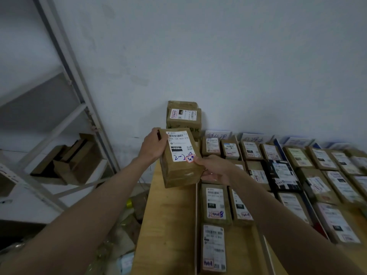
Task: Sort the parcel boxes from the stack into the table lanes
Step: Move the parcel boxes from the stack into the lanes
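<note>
I hold a brown parcel box (179, 169) with a white shipping label above the left end of the wooden table (168, 225). My left hand (154, 145) grips its upper left edge. My right hand (215, 168) grips its lower right corner, thumb on the label. Behind it, against the wall, stands the stack of parcel boxes (183, 118), the top one labelled. To the right, labelled parcels lie in rows in the table lanes (215, 205), split by thin dividers.
Paper lane signs (217, 134) stand along the wall behind the rows. A metal shelf rack (83, 96) with flattened cardboard (69, 161) is at the left. Litter and plastic lie on the floor (123, 235) between shelf and table.
</note>
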Tool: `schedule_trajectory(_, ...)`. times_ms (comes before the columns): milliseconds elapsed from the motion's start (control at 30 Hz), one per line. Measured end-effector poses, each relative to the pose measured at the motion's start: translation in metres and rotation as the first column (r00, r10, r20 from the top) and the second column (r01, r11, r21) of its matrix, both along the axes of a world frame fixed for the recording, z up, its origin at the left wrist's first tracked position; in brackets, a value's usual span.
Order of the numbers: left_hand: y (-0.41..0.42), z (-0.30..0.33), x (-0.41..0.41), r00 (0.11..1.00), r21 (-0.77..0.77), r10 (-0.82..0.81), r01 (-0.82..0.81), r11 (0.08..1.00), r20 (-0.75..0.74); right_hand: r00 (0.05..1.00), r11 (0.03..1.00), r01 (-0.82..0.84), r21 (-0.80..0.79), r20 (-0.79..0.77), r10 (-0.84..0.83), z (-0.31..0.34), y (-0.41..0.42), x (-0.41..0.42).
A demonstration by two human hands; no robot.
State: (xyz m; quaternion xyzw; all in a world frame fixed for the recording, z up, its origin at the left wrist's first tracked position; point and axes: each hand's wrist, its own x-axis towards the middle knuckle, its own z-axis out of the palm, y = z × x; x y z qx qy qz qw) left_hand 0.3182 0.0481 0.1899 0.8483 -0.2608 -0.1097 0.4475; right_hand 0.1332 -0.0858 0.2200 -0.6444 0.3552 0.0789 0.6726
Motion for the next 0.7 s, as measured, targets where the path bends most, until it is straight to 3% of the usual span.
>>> schedule_trajectory(167, 0.032, -0.013, -0.04, 0.992, 0.201, -0.059, 0.036, 0.979, 0.108, 0.98, 0.977, 0.194, -0.083, -0.02, -0.197, -0.021, 0.031, -0.031)
schedule_trajectory(367, 0.064, -0.027, -0.095, 0.91, 0.386, -0.242, 0.1, 0.917, 0.338, 0.92, 0.907, 0.384, -0.174, -0.014, -0.392, -0.043, 0.045, -0.074)
schedule_trajectory(700, 0.058, -0.048, -0.187, 0.77, 0.587, -0.493, 0.194, 0.786, 0.405, 0.821, 0.803, 0.54, -0.252, -0.05, -0.569, -0.065, 0.046, -0.173)
